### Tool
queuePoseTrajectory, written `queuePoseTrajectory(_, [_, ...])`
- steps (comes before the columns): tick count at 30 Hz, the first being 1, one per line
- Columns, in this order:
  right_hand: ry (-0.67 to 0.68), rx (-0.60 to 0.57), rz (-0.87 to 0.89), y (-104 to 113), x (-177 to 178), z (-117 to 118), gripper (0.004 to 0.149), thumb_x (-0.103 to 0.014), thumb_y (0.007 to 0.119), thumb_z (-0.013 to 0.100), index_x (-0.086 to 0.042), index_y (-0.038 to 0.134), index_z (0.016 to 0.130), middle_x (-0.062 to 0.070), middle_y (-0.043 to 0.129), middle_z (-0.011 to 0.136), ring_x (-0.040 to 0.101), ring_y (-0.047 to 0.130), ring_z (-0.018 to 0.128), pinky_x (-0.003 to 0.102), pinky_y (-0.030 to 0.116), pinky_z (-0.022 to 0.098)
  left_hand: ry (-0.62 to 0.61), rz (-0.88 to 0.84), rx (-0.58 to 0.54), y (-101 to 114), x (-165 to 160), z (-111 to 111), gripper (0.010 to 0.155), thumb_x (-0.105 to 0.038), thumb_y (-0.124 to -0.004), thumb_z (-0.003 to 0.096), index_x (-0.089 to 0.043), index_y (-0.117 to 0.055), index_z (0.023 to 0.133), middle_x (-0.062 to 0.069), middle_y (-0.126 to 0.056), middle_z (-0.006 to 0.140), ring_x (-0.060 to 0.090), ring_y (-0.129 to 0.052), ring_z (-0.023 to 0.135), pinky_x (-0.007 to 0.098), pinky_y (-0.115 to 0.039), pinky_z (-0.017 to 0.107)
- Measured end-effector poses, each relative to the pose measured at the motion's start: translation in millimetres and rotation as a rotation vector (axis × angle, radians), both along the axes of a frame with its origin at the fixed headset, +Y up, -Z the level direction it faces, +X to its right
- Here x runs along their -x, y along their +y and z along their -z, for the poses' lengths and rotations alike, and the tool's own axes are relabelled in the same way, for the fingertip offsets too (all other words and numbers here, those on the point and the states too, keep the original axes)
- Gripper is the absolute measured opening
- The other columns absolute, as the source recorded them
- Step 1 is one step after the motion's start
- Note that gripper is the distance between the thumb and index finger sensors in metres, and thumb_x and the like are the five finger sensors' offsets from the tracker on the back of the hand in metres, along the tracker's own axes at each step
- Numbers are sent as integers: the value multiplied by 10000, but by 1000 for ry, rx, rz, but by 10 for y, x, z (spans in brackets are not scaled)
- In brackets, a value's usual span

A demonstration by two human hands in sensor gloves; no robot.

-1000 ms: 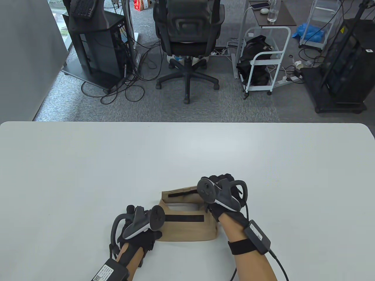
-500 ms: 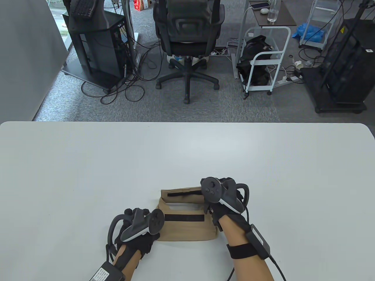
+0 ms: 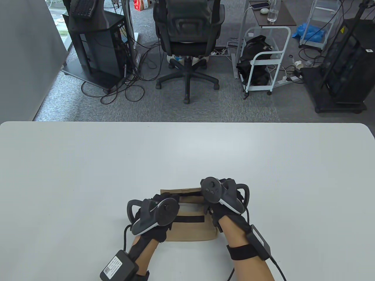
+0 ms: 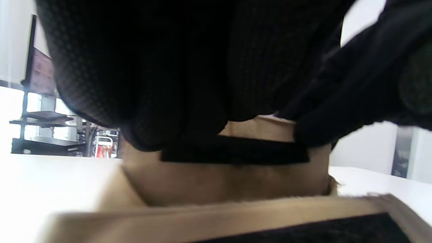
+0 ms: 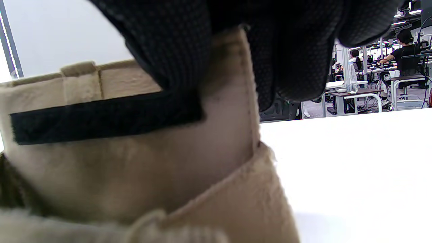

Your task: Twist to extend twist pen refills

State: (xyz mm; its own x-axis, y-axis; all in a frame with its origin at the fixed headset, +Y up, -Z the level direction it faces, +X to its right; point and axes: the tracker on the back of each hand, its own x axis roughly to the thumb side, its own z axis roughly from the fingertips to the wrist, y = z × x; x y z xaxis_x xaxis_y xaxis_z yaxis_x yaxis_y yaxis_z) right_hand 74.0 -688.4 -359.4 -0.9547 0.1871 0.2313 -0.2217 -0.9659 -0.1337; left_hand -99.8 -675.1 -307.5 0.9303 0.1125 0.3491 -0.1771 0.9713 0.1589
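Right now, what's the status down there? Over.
Left hand over tan pouch, grip unclear. Right hand fingers hold its open flap. No pen refills visible.

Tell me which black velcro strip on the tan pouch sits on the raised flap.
The far strip, on the flap that the right hand holds up; the other strip lies on the pouch's front, nearer the person.

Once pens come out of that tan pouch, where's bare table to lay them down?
Bare table runs left of the left hand, right of the right hand, and across the whole far half beyond the tan pouch. It is crowded only at the near centre, where both hands hold the pouch's raised flap.
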Motion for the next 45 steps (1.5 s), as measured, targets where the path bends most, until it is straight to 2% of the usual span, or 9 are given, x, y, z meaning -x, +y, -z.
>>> queuePoseTrajectory(5, [5, -5, -12, -7, 17, -3, 441, -287, 926, 415, -102, 924, 815, 165, 1016, 718, 428, 949, 660, 667, 709, 569, -8, 191, -80, -158, -173, 102, 410, -386, -977, 333, -197, -1026, 694, 55, -1096, 603, 254, -1150, 485, 447, -945, 395])
queuePoseTrajectory(8, [7, -8, -16, -7, 33, 2, 440, -288, 924, 417, -101, 924, 815, 165, 1016, 718, 427, 949, 661, 666, 710, 569, -14, 181, -18, -232, -146, 132, 412, -385, -982, 328, -194, -1031, 690, 56, -1094, 601, 259, -1140, 491, 454, -934, 402])
queuePoseTrajectory(14, [7, -2, -15, -7, 28, -4, 444, -297, 922, 420, -100, 921, 818, 167, 1015, 721, 429, 947, 663, 668, 708, 569, -121, 186, 157, -257, -132, 124, 425, -380, -970, 347, -211, -1009, 735, 62, -1059, 702, 303, -1117, 584, 475, -916, 440])
queuePoseTrajectory(22, [2, 3, -18, -2, 32, -13, 447, -301, 912, 428, -91, 917, 823, 173, 1013, 722, 435, 944, 664, 669, 706, 568, -301, 150, 180, -249, -202, -62, 459, -311, -963, 365, -226, -949, 816, 60, -975, 844, 312, -1056, 736, 447, -891, 530])
queuePoseTrajectory(27, [1, 7, -22, -1, 28, -18, 450, -302, 910, 430, -89, 914, 826, 175, 1010, 726, 435, 944, 665, 670, 705, 568, -367, 86, 286, -356, -265, -60, 454, -257, -948, 382, -237, -933, 836, 62, -962, 869, 313, -1060, 750, 428, -903, 528])
queuePoseTrajectory(30, [-2, 7, -22, 2, 24, -19, 451, -303, 909, 430, -88, 914, 826, 175, 1011, 726, 436, 944, 663, 671, 706, 566, -338, 113, 413, -445, -267, -32, 458, -282, -938, 394, -211, -927, 846, 86, -964, 868, 336, -1060, 745, 445, -902, 520])
queuePoseTrajectory(33, [-4, 7, -24, 4, 25, -21, 451, -304, 909, 429, -89, 915, 825, 177, 1011, 725, 437, 943, 664, 671, 705, 566, -256, 180, 467, -505, -219, -14, 618, -420, -942, 372, -155, -856, 924, 143, -893, 937, 402, -992, 814, 494, -854, 559])
queuePoseTrajectory(37, [-6, 8, -30, 7, 26, -21, 455, -307, 907, 431, -86, 912, 829, 176, 1011, 726, 438, 943, 664, 673, 705, 565, -165, 209, 478, -529, -152, -6, 827, -539, -929, 333, -77, -760, 998, 218, -799, 1000, 470, -905, 874, 552, -796, 588])
queuePoseTrajectory(45, [-12, 33, -32, 14, 14, -25, 470, -318, 906, 432, -81, 905, 839, 183, 1005, 739, 447, 933, 676, 678, 697, 568, -81, 186, 510, -607, -82, 23, 981, -606, -919, 288, -40, -663, 1047, 260, -696, 1044, 509, -820, 913, 574, -749, 608])
